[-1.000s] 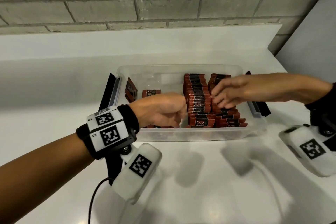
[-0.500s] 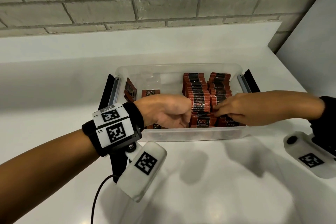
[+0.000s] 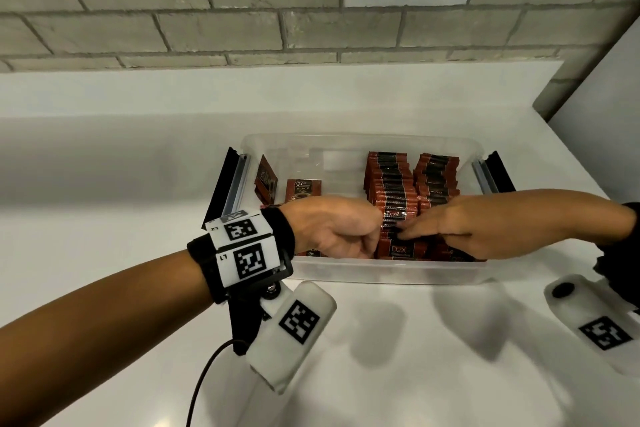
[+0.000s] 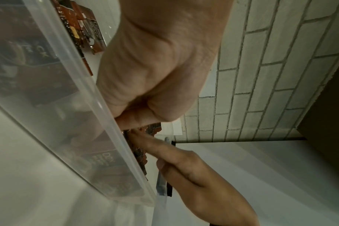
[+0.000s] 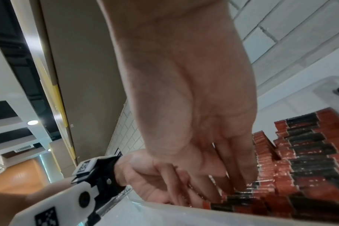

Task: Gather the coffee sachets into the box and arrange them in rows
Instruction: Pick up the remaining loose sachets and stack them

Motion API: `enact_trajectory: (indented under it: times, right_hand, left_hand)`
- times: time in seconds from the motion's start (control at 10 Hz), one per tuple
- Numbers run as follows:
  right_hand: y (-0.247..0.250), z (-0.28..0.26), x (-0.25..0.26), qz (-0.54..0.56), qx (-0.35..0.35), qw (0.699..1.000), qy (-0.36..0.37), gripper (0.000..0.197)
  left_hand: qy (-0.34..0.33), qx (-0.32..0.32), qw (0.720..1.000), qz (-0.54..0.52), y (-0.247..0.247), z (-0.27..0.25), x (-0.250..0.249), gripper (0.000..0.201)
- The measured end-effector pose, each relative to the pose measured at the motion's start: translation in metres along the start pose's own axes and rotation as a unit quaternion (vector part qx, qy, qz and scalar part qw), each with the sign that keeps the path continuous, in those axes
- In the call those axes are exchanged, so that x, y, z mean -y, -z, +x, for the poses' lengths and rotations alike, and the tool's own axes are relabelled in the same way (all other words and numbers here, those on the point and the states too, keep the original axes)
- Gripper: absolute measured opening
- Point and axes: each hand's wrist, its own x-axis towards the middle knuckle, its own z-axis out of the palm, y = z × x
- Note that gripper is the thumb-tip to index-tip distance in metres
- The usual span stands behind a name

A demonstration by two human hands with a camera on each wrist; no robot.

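A clear plastic box (image 3: pixel 381 276) stands on the white counter. Inside it, red-and-black coffee sachets stand on edge in two rows, a left row (image 3: pixel 389 184) and a right row (image 3: pixel 436 177). Two loose sachets are at the box's left end: one (image 3: pixel 266 180) leans on the wall and one (image 3: pixel 303 189) lies flat. My left hand (image 3: pixel 341 232) reaches over the front rim with its fingers curled on the near sachets of the left row (image 4: pixel 151 128). My right hand (image 3: pixel 446 232) lies with straight fingers (image 5: pixel 242 175) pressing on the sachet tops at the front, close to the left hand.
Black latches hang open at the box's left end (image 3: pixel 221 191) and right end (image 3: pixel 498 172). White counter (image 3: pixel 415 357) spreads in front. A brick wall (image 3: pixel 311 10) rises behind and a grey panel (image 3: pixel 606 97) closes the right side. A cable (image 3: pixel 204 378) trails from my left wrist.
My right hand has come from the back of the right row forward and leftward to the front sachets beside my left hand. The left hand has hardly moved.
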Motion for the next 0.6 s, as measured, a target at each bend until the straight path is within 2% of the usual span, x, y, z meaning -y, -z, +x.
enact_trajectory:
  times: [0.1,0.2,0.3,0.4,0.5,0.6]
  right_hand:
    - [-0.002,0.001,0.002,0.012,0.035,0.999,0.02,0.064]
    - [0.008,0.001,0.003,0.035,0.048,0.998,0.0,0.059]
    - [0.031,0.007,0.01,0.079,0.004,0.997,-0.01,0.04]
    - [0.048,0.036,0.02,0.21,-0.015,0.978,-0.005,0.031]
    - [0.054,0.076,0.036,0.314,0.002,0.948,-0.046,0.036]
    - [0.052,0.11,0.055,0.31,0.063,0.945,-0.083,0.047]
  left_hand:
    - [0.06,-0.038,0.997,0.018,-0.013,-0.016,-0.009,0.033]
    - [0.069,-0.083,0.989,0.096,-0.009,-0.024,-0.013,0.033]
    - [0.011,-0.141,0.98,0.142,0.008,-0.043,-0.028,0.028]
    - [-0.024,-0.194,0.96,0.199,0.028,-0.064,-0.042,0.033]
    - [-0.022,-0.234,0.872,0.43,0.042,-0.08,-0.043,0.035]
    - [0.076,-0.177,0.763,0.617,0.05,-0.085,-0.034,0.054]
